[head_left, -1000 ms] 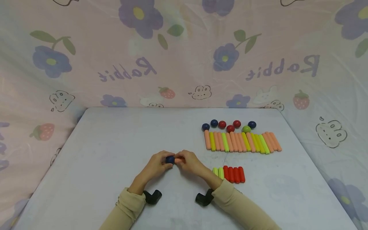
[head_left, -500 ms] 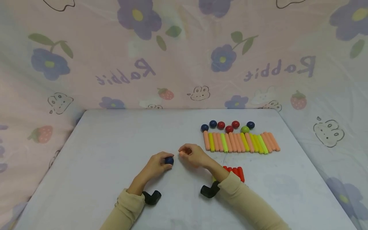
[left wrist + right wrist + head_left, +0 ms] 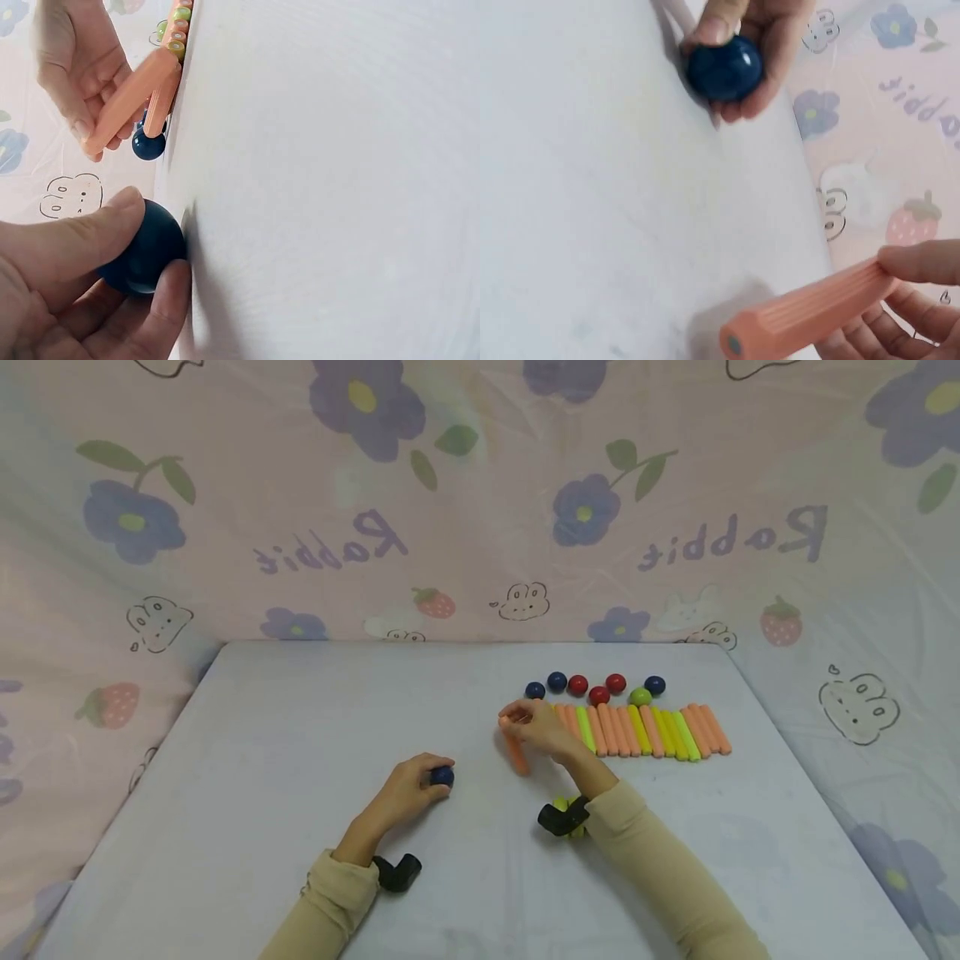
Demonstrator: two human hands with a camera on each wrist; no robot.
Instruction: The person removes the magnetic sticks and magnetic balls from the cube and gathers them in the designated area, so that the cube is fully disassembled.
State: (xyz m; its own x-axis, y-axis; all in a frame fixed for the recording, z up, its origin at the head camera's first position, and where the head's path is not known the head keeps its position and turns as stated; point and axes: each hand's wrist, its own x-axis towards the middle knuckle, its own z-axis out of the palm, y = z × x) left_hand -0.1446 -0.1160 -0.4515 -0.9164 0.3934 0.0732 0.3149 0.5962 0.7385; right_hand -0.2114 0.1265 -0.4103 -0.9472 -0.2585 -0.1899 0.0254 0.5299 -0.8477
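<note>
At the middle of the table my left hand [image 3: 408, 789] holds a dark blue ball [image 3: 442, 777] between thumb and fingers. The left wrist view shows that ball [image 3: 150, 251] low, close to the white tabletop. To its right, my right hand [image 3: 542, 727] pinches one end of an orange ridged stick [image 3: 515, 753], whose other end slants toward me. In the right wrist view the stick [image 3: 802, 315] sticks out from thumb and fingers, with a small dark spot in its end. Ball and stick are apart.
Beside my right hand lies a row of orange, yellow and green sticks [image 3: 648, 731], its left end partly covered by the hand. Several blue, red and green balls [image 3: 577, 685] sit behind it. Short yellow-green sticks [image 3: 559, 802] show partly under my right wrist.
My right hand has drawn the orange stick away from the blue ball, to the right and toward the row. My left hand has stayed in place with the ball. The short red sticks are now covered.
</note>
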